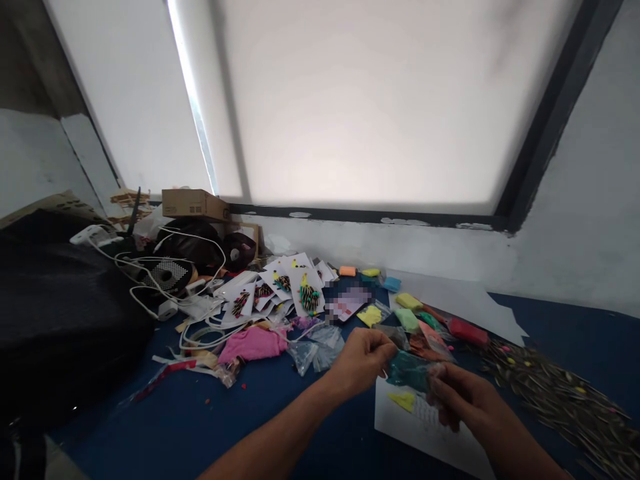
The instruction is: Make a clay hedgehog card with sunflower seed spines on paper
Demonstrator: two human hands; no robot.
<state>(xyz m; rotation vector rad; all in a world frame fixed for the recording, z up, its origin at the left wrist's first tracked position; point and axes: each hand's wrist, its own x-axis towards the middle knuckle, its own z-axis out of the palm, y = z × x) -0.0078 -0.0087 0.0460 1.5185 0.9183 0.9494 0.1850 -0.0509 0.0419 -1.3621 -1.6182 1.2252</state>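
Note:
A small clear bag with teal stuff inside (407, 371) is stretched between my two hands. My left hand (364, 360) pinches its left end. My right hand (463, 395) grips the right end, its fingers closed around the plastic. Below the bag lies a white sheet of paper (400, 427) on the blue table. A yellow piece shaped like a bird's neck and head (403, 401) rests on that sheet, beside faint grey marks partly hidden by my right hand.
Sunflower seeds (560, 400) are heaped at the right. Several clay packs, such as a red one (469, 331) and a green one (407, 321), lie behind my hands. White cards with seed birds (309, 293) are piled at centre, near pink clay (254, 343), cables and a cardboard box (194, 203).

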